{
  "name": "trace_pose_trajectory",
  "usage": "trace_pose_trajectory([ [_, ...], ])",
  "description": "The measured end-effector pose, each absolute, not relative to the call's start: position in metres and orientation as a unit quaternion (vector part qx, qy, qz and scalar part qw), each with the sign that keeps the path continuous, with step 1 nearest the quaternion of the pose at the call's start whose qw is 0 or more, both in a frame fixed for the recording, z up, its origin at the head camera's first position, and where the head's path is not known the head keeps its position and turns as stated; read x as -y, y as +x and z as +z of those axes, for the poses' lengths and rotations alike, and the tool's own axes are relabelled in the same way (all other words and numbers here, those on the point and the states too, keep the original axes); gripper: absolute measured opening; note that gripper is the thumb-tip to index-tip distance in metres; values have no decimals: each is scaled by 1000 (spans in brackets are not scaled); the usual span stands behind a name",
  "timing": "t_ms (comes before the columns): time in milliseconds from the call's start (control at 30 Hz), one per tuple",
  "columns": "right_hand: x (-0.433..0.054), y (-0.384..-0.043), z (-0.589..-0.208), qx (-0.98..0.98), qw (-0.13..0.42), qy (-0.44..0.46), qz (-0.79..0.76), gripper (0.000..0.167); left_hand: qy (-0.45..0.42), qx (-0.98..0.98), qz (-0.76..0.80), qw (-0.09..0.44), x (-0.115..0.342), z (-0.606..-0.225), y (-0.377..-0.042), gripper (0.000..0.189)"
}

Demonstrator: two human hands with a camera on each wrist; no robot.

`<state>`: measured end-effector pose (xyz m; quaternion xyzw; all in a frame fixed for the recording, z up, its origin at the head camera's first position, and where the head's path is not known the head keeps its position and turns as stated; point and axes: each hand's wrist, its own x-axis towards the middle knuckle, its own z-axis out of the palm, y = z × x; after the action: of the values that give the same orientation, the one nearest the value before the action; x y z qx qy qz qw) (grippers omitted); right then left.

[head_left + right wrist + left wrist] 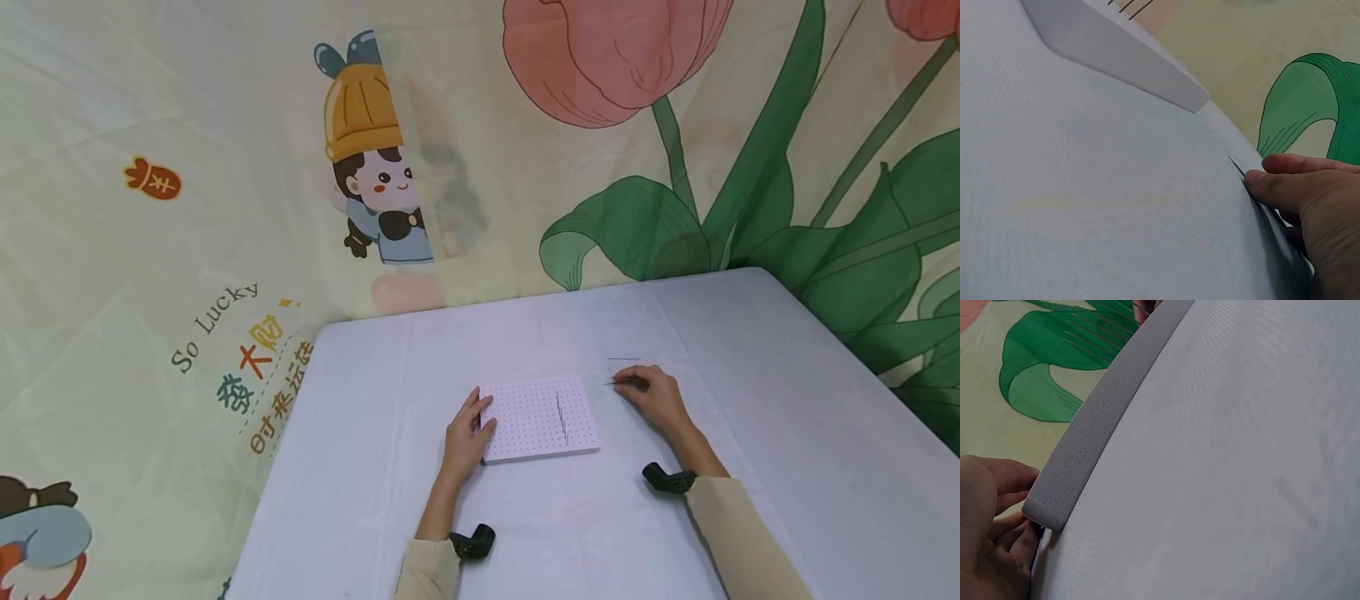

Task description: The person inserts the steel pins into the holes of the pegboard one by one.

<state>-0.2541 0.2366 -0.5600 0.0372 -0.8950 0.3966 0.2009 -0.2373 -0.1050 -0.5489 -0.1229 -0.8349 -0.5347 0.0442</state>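
A pale pegboard [525, 421] with rows of small holes lies flat on the table. Several thin dark needles [561, 414] stand in it near its right side, and their shafts show beyond the board's edge in both wrist views. My left hand [467, 437] grips the board's left edge; the left wrist view shows its fingers bent about a corner. Right of the board, my right hand [654, 398] pinches a thin dark needle [1235, 165] low over the table, the tip poking out past the thumb. Another needle [624, 359] lies just beyond that hand.
The table [360, 500] has a white cloth. A printed fabric backdrop [480, 150] with tulips and cartoon figures hangs behind it. Black wrist devices sit on the left wrist [474, 542] and right wrist [667, 478].
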Motion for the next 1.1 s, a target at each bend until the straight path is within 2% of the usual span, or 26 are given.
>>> trace_pose_trajectory([
  [200,-234,-254,-561,898,204,34,389,11,-120,833,-538,39,105,-549,-237,38],
  [367,-236,-253,-561,890,204,38,406,16,-121,834,-536,42,106,-550,-237,38],
  [567,-239,-252,-558,887,173,66,422,18,-119,836,-535,40,105,-551,-237,38],
  [1100,-242,-257,-558,901,170,87,390,7,-114,840,-530,40,105,-550,-238,38],
])
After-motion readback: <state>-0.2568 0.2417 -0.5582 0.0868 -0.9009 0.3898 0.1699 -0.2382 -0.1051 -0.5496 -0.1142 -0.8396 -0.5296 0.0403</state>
